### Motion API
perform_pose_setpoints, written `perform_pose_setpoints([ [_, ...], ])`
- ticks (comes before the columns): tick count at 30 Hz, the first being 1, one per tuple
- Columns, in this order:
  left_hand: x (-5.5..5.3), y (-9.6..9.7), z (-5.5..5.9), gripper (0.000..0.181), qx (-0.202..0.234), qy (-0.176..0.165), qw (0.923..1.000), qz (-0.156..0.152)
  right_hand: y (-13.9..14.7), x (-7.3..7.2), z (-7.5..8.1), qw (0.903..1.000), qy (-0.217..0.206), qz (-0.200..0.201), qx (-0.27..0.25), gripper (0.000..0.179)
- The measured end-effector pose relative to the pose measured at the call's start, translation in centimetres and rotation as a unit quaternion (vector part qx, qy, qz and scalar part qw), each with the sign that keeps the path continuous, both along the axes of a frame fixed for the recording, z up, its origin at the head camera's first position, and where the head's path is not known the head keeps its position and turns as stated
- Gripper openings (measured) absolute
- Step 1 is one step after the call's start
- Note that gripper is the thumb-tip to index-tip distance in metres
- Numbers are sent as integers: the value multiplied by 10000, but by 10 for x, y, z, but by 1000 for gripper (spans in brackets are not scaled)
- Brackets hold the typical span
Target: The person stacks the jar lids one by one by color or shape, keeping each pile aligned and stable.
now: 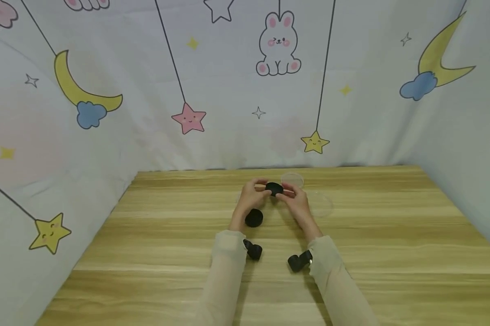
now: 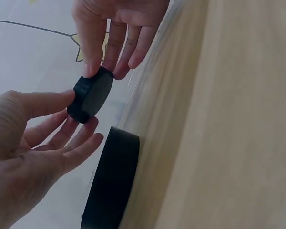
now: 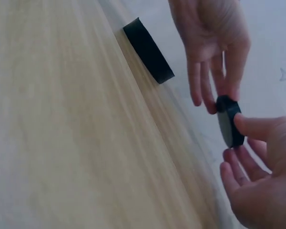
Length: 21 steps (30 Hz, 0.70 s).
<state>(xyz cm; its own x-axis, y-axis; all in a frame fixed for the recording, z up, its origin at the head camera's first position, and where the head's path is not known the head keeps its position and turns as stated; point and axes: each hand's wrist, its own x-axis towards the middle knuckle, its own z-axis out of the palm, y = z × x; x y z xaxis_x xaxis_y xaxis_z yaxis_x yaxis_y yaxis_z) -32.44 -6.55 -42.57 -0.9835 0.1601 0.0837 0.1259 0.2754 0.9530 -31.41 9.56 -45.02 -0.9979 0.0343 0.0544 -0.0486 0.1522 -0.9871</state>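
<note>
Between both hands, raised over the far part of the table, is a small black disc [image 1: 274,189] with a smooth edge. Its flat face looks greyish in the left wrist view, where the disc [image 2: 90,95] stands tilted. My left hand [image 1: 250,199] pinches one side between thumb and fingers. From the opposite side my right hand [image 1: 297,203] pinches it the same way, as the right hand [image 3: 267,162] also shows in the right wrist view. A second black disc [image 1: 254,218] lies on the table beside the left wrist; the left wrist view shows its thick side [image 2: 112,179].
A clear round plastic piece [image 1: 292,179] lies behind the right hand. Another clear round piece [image 1: 321,204] is to its right. The wooden table [image 1: 167,253] meets a white printed curtain [image 1: 228,90] at the back. Black wrist cameras [image 1: 254,251] sit at both cuffs.
</note>
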Motion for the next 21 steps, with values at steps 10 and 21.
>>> perform_pose_setpoints([
  [10,10,-11,19,49,1258,-443,9909,-203,-5,12,28,9977,418,188,-494,51],
  [21,41,-35,29,51,2127,-505,9720,-862,-8,38,46,9889,926,1109,357,53],
])
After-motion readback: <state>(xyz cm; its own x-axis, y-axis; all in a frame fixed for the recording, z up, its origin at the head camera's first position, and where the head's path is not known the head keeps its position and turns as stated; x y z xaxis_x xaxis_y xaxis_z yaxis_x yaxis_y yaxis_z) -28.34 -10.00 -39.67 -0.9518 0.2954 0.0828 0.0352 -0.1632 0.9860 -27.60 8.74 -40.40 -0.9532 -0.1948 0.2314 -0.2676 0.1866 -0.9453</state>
